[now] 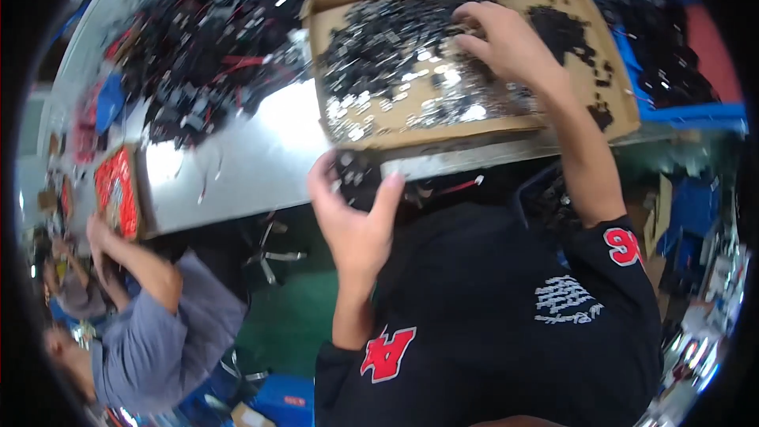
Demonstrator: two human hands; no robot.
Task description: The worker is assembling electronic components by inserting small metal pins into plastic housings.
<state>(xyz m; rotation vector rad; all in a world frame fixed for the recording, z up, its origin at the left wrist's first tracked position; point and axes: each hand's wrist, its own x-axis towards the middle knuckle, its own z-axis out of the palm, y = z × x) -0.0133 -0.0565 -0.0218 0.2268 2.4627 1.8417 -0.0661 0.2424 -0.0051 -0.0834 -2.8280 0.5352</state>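
Observation:
My left hand [352,229] is just off the near edge of the bench, its thumb and fingers closed around a dark block-like part [357,177] with a few pale spots. A red wire [460,187] with a white end sticks out to the right of it; whether it belongs to the part I cannot tell. My right hand [510,43] hovers over the cardboard tray [387,139], thumb and fingers apart, with nothing visible between them. Beneath it lie many small black and shiny metal pieces [395,43]. The fingertips are slightly blurred.
A heap of black parts with wires [213,47] covers the bench to the left. Small black pieces [557,32] sit in the tray's right section. A blue bin [632,71] stands far right. At left, a co-worker [170,324] reaches toward a box of red items [118,194].

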